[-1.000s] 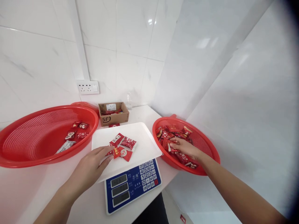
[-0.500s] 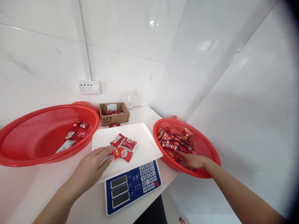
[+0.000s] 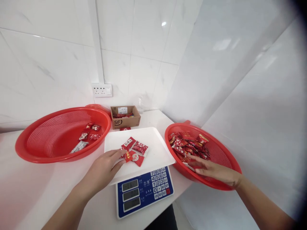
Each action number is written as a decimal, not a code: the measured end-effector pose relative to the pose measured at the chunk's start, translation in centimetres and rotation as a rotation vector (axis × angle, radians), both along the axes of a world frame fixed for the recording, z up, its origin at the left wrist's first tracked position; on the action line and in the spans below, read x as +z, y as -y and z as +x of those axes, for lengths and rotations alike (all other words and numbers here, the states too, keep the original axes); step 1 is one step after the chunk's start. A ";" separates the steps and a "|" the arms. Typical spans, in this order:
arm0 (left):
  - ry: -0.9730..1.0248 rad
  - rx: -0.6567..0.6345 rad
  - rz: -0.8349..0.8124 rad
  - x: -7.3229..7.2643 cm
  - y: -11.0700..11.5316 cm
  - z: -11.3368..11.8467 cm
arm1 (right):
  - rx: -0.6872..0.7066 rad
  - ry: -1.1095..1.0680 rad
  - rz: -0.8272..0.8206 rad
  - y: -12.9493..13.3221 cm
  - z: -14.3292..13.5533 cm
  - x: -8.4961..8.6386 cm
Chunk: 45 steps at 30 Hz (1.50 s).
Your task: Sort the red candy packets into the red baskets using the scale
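My left hand (image 3: 106,166) rests over the near left edge of the scale's white tray (image 3: 153,140), its thumb and fingertips closed on a small red candy packet (image 3: 129,156). Other red candy packets (image 3: 140,147) lie against it on the tray. On the right, my right hand (image 3: 212,169) is over the near side of a red plastic basket (image 3: 231,161), fingers apart. Its fingertips are just above a heap of red candy packets (image 3: 187,143). A whitish packet (image 3: 189,166) shows beside the thumb; no grip on it is visible.
Below the tray is the blue scale panel (image 3: 146,191) with displays and keys. A larger red basket (image 3: 55,156) at left holds several packets. Behind the tray stands a cardboard box (image 3: 127,122) with packets inside. Walls close in behind and at right.
My right hand has come up out of the heap, and its fingers now show spread apart. The left hand keeps its place at the packets. The whole view has shifted slightly.
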<state>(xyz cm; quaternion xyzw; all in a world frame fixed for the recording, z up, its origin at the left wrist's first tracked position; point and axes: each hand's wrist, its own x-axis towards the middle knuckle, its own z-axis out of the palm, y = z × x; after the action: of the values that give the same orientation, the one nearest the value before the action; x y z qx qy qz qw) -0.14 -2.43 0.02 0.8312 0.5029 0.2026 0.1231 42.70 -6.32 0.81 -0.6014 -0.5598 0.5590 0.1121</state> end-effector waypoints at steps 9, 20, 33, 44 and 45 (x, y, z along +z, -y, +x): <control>-0.010 -0.011 -0.021 0.3 0.2 0.1 | -0.025 0.011 0.078 -0.3 -2.8 0.6; -0.010 -0.014 -0.044 0.6 0.3 -0.1 | -0.038 0.191 0.134 -0.5 -4.5 1.4; -0.038 -0.017 -0.071 0.5 0.2 0.1 | -0.165 0.185 0.337 0.3 -5.8 1.2; 0.019 -0.010 -0.042 0.5 0.3 -0.1 | -0.442 0.295 0.625 0.2 -7.6 1.8; 0.015 -0.008 -0.044 0.5 0.3 -0.1 | -0.485 0.281 0.675 0.2 -8.2 2.1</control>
<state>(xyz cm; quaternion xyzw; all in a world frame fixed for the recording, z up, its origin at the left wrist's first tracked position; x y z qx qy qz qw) -0.20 -2.72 0.52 0.8287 0.5030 0.1974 0.1460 34.48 -6.51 2.94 -0.7153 -0.5634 0.2150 0.3531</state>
